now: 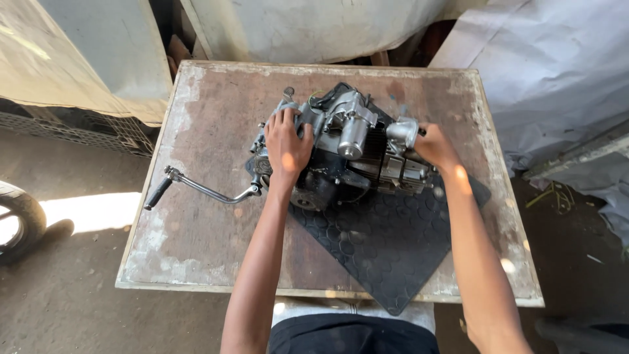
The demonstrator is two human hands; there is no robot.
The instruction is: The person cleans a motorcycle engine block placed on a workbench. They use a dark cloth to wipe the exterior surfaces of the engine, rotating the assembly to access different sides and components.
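A grey metal motorcycle engine [347, 147] lies on a black rubber mat [386, 242] on a worn wooden table [203, 118]. My left hand [286, 145] presses flat on the engine's left casing, fingers spread over it. At the engine's right end, my right hand [436, 145] grips the cylinder head. A chrome kick-start lever [203, 189] with a black rubber tip sticks out of the engine to the left, over the bare tabletop.
A tyre [19, 219] shows at the left edge on the dirt floor. Grey tarpaulin [550, 72] covers things to the right. A plastic crate [85, 128] and sheeted items stand behind the table at the left.
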